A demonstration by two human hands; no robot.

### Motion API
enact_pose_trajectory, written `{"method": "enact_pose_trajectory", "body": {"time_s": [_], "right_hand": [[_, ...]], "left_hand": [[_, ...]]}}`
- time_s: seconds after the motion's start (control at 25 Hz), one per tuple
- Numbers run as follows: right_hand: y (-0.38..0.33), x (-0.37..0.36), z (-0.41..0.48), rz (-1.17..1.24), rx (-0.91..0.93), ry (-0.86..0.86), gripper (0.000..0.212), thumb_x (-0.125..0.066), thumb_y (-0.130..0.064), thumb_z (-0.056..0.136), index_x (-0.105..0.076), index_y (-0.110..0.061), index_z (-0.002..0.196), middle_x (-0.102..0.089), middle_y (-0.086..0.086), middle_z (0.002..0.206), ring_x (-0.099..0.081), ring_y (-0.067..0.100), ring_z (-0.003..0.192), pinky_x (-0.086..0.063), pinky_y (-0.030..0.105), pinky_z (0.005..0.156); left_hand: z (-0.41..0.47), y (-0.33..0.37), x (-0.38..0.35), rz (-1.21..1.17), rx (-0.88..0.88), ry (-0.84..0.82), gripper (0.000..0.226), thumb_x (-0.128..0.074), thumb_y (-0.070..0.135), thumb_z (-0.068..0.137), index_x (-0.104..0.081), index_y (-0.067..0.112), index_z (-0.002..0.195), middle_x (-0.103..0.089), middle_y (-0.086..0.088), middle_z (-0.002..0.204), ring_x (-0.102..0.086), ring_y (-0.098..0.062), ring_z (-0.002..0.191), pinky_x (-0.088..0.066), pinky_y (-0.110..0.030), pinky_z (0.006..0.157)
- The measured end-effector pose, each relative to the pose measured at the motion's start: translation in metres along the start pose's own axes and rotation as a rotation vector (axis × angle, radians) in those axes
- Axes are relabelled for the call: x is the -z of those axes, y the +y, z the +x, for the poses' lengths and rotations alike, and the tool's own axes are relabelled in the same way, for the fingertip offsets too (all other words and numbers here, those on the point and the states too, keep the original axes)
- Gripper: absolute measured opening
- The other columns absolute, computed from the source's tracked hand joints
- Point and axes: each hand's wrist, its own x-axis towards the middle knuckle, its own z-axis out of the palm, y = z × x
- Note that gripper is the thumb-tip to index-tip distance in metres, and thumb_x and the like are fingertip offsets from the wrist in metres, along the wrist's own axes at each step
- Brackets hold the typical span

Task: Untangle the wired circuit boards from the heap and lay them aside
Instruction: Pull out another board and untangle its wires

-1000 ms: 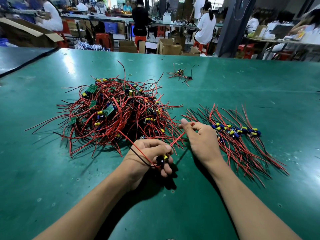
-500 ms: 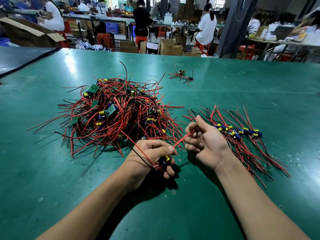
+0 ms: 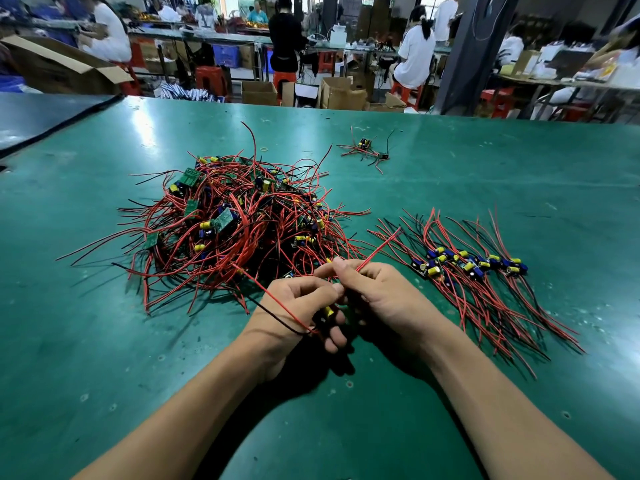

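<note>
A tangled heap of small green circuit boards with red and black wires lies on the green table, left of centre. To the right, a row of sorted boards lies with wires combed toward me. My left hand grips one small board with a yellow capacitor, its red and black wires looping over my wrist. My right hand touches the left one and pinches a red wire that slants up to the right.
A small separate bundle of wired boards lies farther back at centre. A dark mat edge crosses the far left. Beyond the table's far edge are cardboard boxes, red stools and several seated people.
My right hand has moved left from beside the sorted row to meet my left hand, still pinching the red wire. My left hand has kept its grip on the board.
</note>
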Motion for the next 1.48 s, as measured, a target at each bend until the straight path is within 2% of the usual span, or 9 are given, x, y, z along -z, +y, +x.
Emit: {"method": "enact_pose_trajectory", "body": {"time_s": [0.24,0.44,0.68,0.8,0.92,1.04,1.24,1.36,1.48], "right_hand": [[0.002,0.019,0.012,-0.411,0.223,0.371,0.046,-0.052,-0.060,0.097,-0.079,-0.024,0.093,-0.029,0.008,0.058,-0.029,0.011,0.046,-0.022,0.027,0.048],[-0.003,0.030,0.017,-0.264,0.224,0.556,0.050,-0.047,-0.052,0.102,-0.077,-0.016,0.086,-0.033,-0.005,0.054,-0.027,0.007,0.039,-0.023,0.020,0.041],[-0.020,0.031,0.012,0.519,-0.080,0.255,0.055,-0.045,-0.042,0.103,-0.072,-0.012,0.066,-0.032,-0.006,0.050,-0.022,0.004,0.030,-0.018,0.016,0.027],[-0.021,0.030,0.008,0.556,-0.125,0.219,0.048,-0.050,-0.044,0.100,-0.073,-0.012,0.072,-0.030,-0.006,0.050,-0.022,0.002,0.030,-0.016,0.014,0.027],[-0.023,0.026,0.006,0.510,-0.111,0.175,0.048,-0.059,-0.055,0.087,-0.075,-0.012,0.100,-0.031,-0.007,0.056,-0.024,0.001,0.033,-0.016,0.012,0.030],[-0.025,0.019,0.001,0.334,-0.071,0.109,0.063,-0.066,-0.061,0.074,-0.069,-0.012,0.114,-0.039,-0.007,0.063,-0.028,0.001,0.039,-0.021,0.014,0.032],[-0.007,-0.001,-0.003,-0.609,0.387,0.320,0.010,-0.074,-0.025,0.091,-0.072,-0.014,0.091,-0.059,-0.006,0.067,-0.046,0.003,0.055,-0.038,0.022,0.056],[0.004,-0.017,-0.004,-0.730,0.518,0.230,0.020,-0.080,-0.014,0.079,-0.068,-0.019,0.094,-0.060,-0.020,0.068,-0.051,-0.003,0.056,-0.037,0.010,0.058],[0.012,-0.025,-0.003,-0.790,0.588,0.255,0.027,-0.077,-0.036,0.075,-0.060,-0.032,0.096,-0.059,-0.031,0.074,-0.055,-0.003,0.063,-0.038,0.010,0.060]], "left_hand": [[-0.001,0.000,0.000,0.029,-0.003,-0.039,0.016,-0.062,0.007,0.090,-0.058,-0.004,0.079,-0.057,-0.013,0.056,-0.055,-0.022,0.038,-0.044,-0.022,0.036],[-0.001,0.000,0.000,0.040,0.014,-0.057,0.017,-0.064,0.008,0.089,-0.059,-0.003,0.077,-0.057,-0.014,0.056,-0.055,-0.023,0.038,-0.044,-0.022,0.037],[0.000,0.000,0.004,0.052,0.019,-0.096,0.017,-0.068,0.012,0.086,-0.068,0.004,0.071,-0.060,-0.016,0.060,-0.058,-0.025,0.042,-0.047,-0.025,0.040],[-0.001,0.000,0.004,0.093,0.000,-0.117,0.017,-0.071,0.014,0.085,-0.071,0.009,0.069,-0.063,-0.018,0.061,-0.060,-0.027,0.044,-0.049,-0.026,0.043],[-0.001,0.004,0.004,0.101,-0.036,-0.088,0.018,-0.071,0.013,0.086,-0.072,0.010,0.068,-0.064,-0.018,0.061,-0.062,-0.028,0.045,-0.050,-0.026,0.044],[-0.001,0.009,0.004,0.054,-0.135,0.007,0.016,-0.067,0.013,0.088,-0.073,0.010,0.073,-0.069,-0.017,0.067,-0.067,-0.028,0.051,-0.051,-0.023,0.045],[-0.001,0.018,0.006,0.183,-0.505,0.236,0.015,-0.066,0.012,0.091,-0.075,0.013,0.080,-0.075,-0.009,0.074,-0.069,-0.018,0.065,-0.052,-0.022,0.055],[-0.002,0.016,0.007,0.302,-0.608,0.352,0.011,-0.066,0.017,0.092,-0.074,0.015,0.085,-0.076,-0.001,0.076,-0.072,-0.015,0.070,-0.056,-0.026,0.063],[-0.002,0.012,0.001,0.324,-0.582,0.422,0.010,-0.066,0.021,0.092,-0.074,0.017,0.086,-0.076,0.000,0.079,-0.073,-0.020,0.076,-0.059,-0.038,0.070]]}}
